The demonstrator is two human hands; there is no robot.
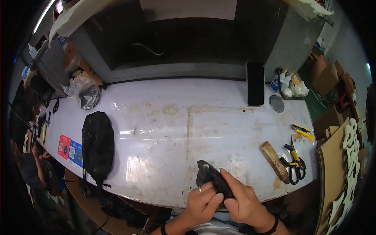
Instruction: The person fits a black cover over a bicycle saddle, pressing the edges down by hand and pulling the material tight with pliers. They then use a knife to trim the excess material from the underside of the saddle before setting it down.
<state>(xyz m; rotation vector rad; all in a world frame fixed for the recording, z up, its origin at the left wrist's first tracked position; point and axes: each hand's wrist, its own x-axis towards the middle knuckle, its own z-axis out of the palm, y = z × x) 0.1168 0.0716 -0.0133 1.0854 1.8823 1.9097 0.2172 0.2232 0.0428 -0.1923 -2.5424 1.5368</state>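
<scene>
At the table's near edge, both of my hands grip a black, folded, soft-looking piece (pixel 218 178), perhaps leather; its exact kind does not show. A pale spot is visible near its upper end. My left hand (pixel 201 201), with a ring on one finger, closes on its lower left side. Along its right side, my right hand (pixel 244 199) holds on with the thumb low and a finger stretched up the edge. The lower part of the piece is hidden by my fingers.
On the white table (pixel 156 117) lie a long black pouch (pixel 98 145), a worn wooden block (pixel 274 161), scissors (pixel 296 164), a yellow cutter (pixel 304 134), a phone (pixel 255 84) and a round grey lid (pixel 276 103). Cardboard sheets (pixel 333 164) stand at right. Another person (pixel 35 168) is at far left.
</scene>
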